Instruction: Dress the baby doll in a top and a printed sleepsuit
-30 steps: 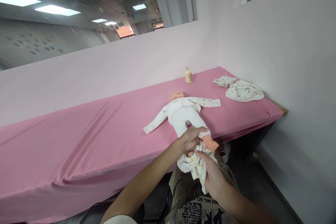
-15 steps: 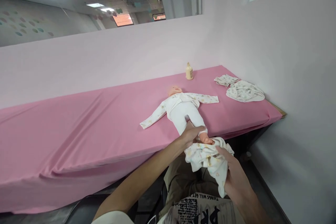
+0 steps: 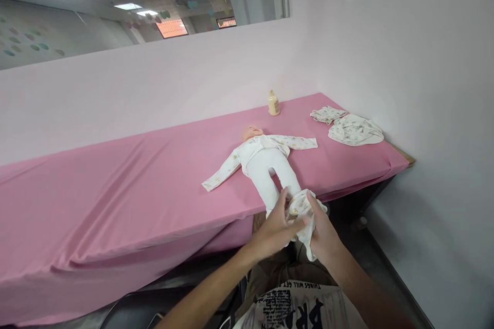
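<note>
A baby doll [image 3: 266, 157] in a white printed top lies on its back on the pink table [image 3: 127, 190], its legs toward me at the front edge. Both my hands meet at the doll's right foot. My right hand [image 3: 323, 231] grips a small bunched printed garment [image 3: 303, 211] that covers the foot. My left hand [image 3: 276, 226] pinches the same garment from the left, with the fingers curled on the cloth. The foot itself is hidden under the cloth.
A small cream bottle [image 3: 274, 103] stands at the back by the pale pink wall. Folded printed baby clothes [image 3: 355, 130] lie at the table's right end, near the corner. A wall closes the right side. My lap and printed shirt [image 3: 297, 308] are below.
The garment has moved up from below the doll's foot and is now bunched over it. The bare orange foot no longer shows. My left hand shifted from the ankle to the cloth.
</note>
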`<state>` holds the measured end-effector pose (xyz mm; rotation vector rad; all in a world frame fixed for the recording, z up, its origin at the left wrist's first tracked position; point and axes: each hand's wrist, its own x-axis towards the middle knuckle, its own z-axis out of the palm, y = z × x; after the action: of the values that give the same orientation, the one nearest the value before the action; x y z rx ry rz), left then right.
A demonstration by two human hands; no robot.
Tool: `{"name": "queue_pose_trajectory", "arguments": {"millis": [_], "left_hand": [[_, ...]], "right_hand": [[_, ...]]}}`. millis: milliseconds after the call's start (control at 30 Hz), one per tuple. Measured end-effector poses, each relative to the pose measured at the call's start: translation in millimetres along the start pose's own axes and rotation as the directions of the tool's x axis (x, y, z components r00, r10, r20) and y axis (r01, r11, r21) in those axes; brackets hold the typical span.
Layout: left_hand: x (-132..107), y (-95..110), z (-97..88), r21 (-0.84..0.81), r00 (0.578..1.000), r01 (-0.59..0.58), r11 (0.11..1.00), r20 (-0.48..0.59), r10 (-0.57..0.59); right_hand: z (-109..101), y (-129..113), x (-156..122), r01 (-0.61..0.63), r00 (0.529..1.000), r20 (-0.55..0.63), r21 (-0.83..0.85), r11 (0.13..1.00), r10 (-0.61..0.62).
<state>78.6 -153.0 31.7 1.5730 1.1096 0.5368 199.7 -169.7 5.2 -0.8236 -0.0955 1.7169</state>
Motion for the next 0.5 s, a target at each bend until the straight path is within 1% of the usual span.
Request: {"name": "queue_pose_trajectory", "arguments": {"millis": [33,100,167,267,333,400,433,500], "left_hand": [[-9.9,-1.0,3.3,0.124,0.999,-0.039,0.992,0.026,0.036],[-22.9,-3.0,11.6,0.349,0.994,-0.108,0.931,0.037,0.102],[-26.9,-3.8,20.1,0.536,0.983,-0.156,0.829,0.005,0.182],[-23.3,-1.2,29.1,0.755,0.957,-0.179,0.630,-0.014,0.289],[-18.7,1.2,32.1,0.851,0.950,-0.169,0.497,0.007,0.311],[-13.1,1.7,33.1,0.907,0.951,-0.161,0.390,0.037,0.306],[-10.0,0.8,32.9,0.921,0.953,-0.159,0.355,0.049,0.300],[-3.1,-2.6,31.7,0.932,0.954,-0.154,0.327,0.054,0.296]], "right_hand": [[1.6,-1.2,-2.9,-0.012,1.000,0.016,-0.012,1.000,0.013],[4.8,-3.2,-7.9,-0.018,0.999,0.038,-0.022,1.000,0.019],[6.3,-3.4,-9.6,0.002,1.000,0.029,-0.025,1.000,-0.002],[2.3,0.4,-4.5,0.032,0.999,0.016,-0.043,0.999,-0.031],[-3.0,4.4,1.5,0.039,0.999,0.039,-0.069,0.997,-0.036],[-7.9,8.1,6.5,0.064,0.996,0.066,-0.096,0.993,-0.058],[-9.5,9.6,8.1,0.086,0.994,0.080,-0.108,0.990,-0.077],[-11.1,11.7,9.7,0.167,0.982,0.109,-0.136,0.977,-0.153]]}}
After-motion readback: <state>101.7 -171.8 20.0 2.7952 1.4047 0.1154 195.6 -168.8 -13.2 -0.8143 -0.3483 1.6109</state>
